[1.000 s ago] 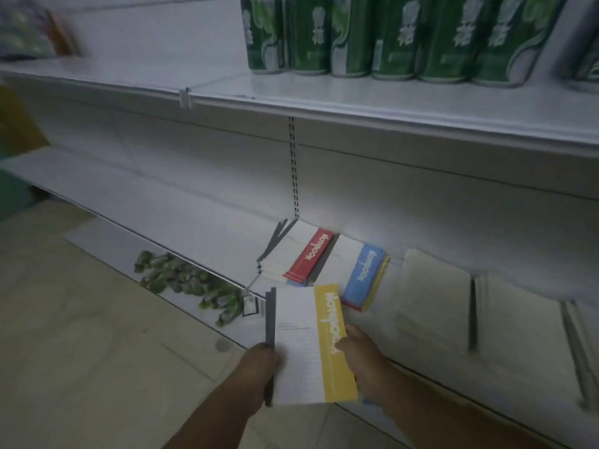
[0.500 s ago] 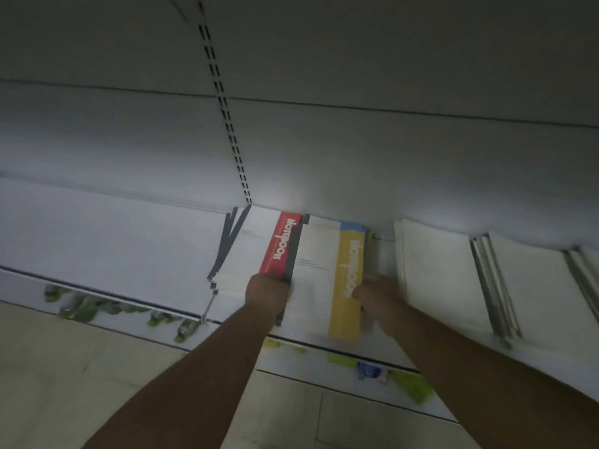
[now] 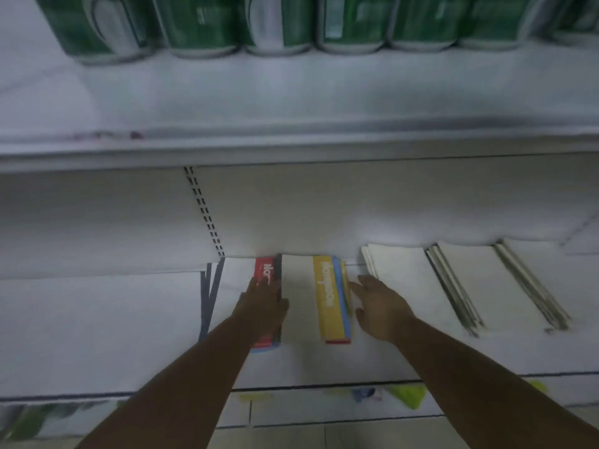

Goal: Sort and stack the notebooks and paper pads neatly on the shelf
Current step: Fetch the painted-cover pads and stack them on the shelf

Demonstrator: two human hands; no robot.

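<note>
A white notebook with a yellow band lies on top of a small stack on the white shelf, with blue and red edges showing beneath it. To its left a stack topped by a red-banded notebook lies under my left hand, which rests flat on it with straight fingers. My right hand hovers just right of the yellow-banded stack, fingers relaxed and holding nothing. Cream paper pads lie in overlapping piles further right.
Green cans line the upper shelf overhead. Dark strips lie left of the red stack. Green and blue packets sit on the lowest shelf below. Tiled floor shows at the bottom.
The yellow-banded notebook went from my hands in the air onto the blue stack. Both hands have let go of it; the left now rests on the red stack, the right has drawn aside.
</note>
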